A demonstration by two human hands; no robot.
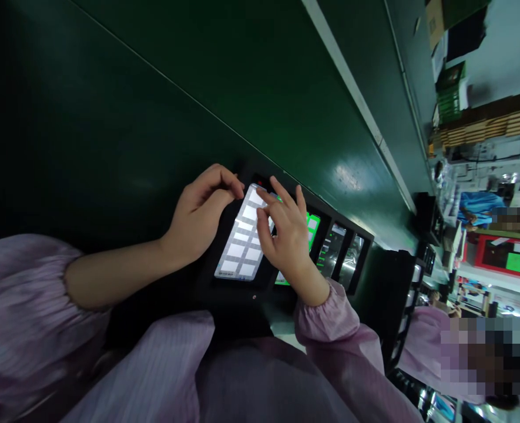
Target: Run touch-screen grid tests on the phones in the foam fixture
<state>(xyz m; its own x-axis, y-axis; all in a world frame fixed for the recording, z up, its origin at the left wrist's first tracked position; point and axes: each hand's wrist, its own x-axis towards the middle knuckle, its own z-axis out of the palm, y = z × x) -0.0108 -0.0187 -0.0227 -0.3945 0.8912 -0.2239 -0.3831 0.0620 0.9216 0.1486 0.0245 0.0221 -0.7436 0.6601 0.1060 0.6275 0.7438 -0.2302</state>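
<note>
White phone (238,247): lit, lying slantwise in a black tray (242,291), between the left hand (200,217) and the right hand (286,235).
Left hand: loosely curled, thumb near the fingers, beside the phone's upper left edge; cannot tell whether it pinches anything.
Right hand: spread, thumb bent, index finger over the phone's upper end; cannot tell whether it touches.

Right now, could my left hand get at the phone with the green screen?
Probably not directly: your right hand is between your left hand and the green-screen phone, covering part of it. Your left hand is beside the white-screen phone, so it would likely have to reach around.
</note>
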